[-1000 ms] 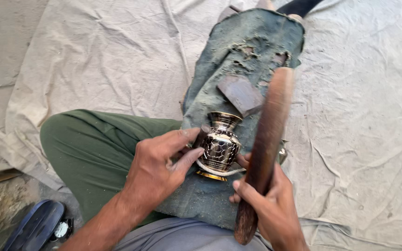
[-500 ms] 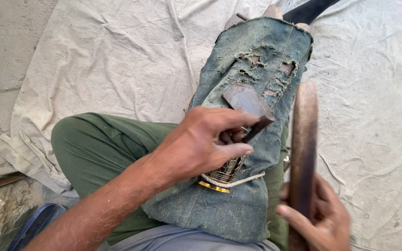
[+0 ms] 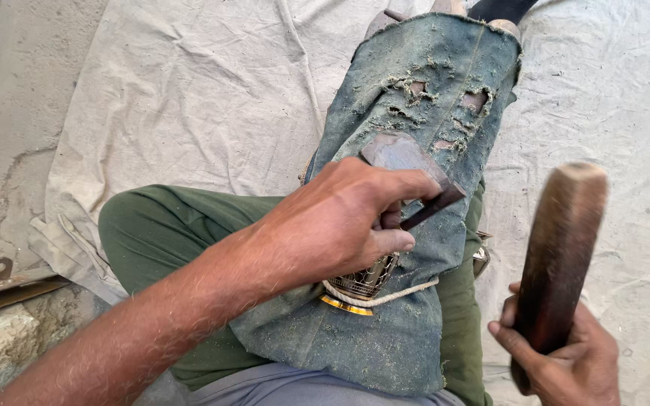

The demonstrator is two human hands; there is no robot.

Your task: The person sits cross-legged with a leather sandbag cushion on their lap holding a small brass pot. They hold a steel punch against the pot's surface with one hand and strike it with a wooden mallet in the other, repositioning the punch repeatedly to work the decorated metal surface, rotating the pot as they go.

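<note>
Head cam view: we're sitting cross-legged with a torn denim cloth (image 3: 415,98) draped over our leg. Our left hand (image 3: 340,222) is curled tight around a dark metal chisel (image 3: 415,177), whose flat end rests on that cloth. Just under the hand, also on the cloth, lies a patterned brass vase (image 3: 362,286) with a white cord (image 3: 385,298) looped round it. To the right of the cloth, our right hand (image 3: 558,357) grips a thick wooden mallet (image 3: 558,248), raised upright and blurred. Pale sheet (image 3: 189,90) lies underneath everything.
</note>
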